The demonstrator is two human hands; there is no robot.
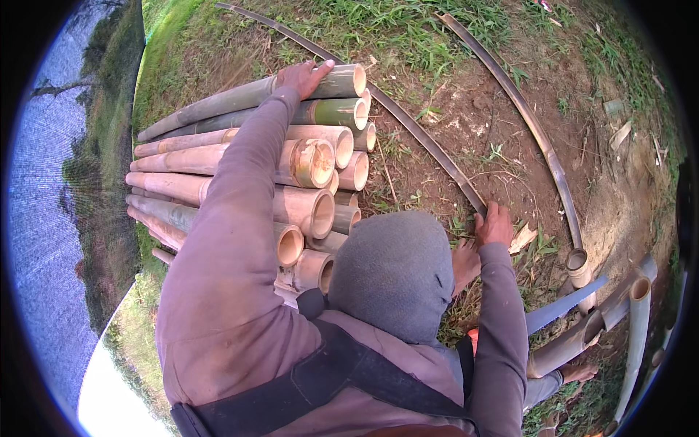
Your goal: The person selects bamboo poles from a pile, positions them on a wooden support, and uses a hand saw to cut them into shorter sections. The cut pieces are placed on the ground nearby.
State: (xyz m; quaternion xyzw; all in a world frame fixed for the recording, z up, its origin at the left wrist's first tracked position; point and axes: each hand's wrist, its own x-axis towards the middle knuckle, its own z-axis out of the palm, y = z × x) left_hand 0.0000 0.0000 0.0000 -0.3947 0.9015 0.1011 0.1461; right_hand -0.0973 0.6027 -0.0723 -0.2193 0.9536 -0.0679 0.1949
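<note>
Left hand (302, 79), half open, rests on a pole (218, 105); right hand (494, 224) pinches a strip (429, 143). Poles (302, 207) look cut and stacked, another strip (529, 115) untouched.

At the lower right, a short tube (578, 271) is crossed by a blue saw blade (557, 312); a longer tube (636, 328) is seen further right. Grass (393, 29) is spread along the top, brown soil (466, 109) is exposed below it, and greenery (111, 138) is shown at the left.
</note>
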